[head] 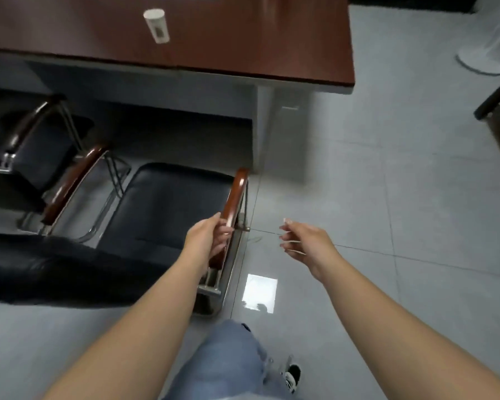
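Note:
A black padded chair (168, 203) with a chrome frame and brown wooden armrests stands in front of the desk. My left hand (207, 236) grips the chair's right armrest (233, 203) near its rear end, fingers curled round the wood. To the right of the chair, my right hand (303, 239) hovers in the air above the floor, fingers loosely spread and holding nothing.
A dark red-brown desk (243, 50) with a white paper cup (156, 26) stands beyond the chair. A second matching chair (26, 145) sits to the left. A white fan base (485, 57) stands at far right on the grey tiled floor. My jeans leg and shoe show below.

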Demonstrator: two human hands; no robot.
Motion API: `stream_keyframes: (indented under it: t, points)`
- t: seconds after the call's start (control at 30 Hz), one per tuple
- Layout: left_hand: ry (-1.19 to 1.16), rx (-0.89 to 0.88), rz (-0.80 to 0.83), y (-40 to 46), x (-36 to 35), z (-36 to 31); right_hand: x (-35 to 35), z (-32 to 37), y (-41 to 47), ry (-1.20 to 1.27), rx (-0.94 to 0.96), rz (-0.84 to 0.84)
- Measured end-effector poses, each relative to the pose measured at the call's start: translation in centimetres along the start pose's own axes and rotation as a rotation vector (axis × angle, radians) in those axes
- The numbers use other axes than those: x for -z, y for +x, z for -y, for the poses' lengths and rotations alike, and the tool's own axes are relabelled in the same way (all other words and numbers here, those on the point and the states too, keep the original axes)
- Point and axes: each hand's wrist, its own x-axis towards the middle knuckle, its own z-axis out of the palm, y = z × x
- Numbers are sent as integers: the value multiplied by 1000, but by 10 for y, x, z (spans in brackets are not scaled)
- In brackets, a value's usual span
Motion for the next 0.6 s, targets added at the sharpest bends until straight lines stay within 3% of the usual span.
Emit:
stream_keyframes:
  t: [0.23,0.43,0.6]
  points:
    - [94,27,-148,66,3,-5,-38,20,93,-139,-123,118]
    - [200,201,-112,134,-12,-15,-75,29,174,-251,-253,129]
    - [259,199,-118,186,-37,-11,-96,32,242,-335,-346,78]
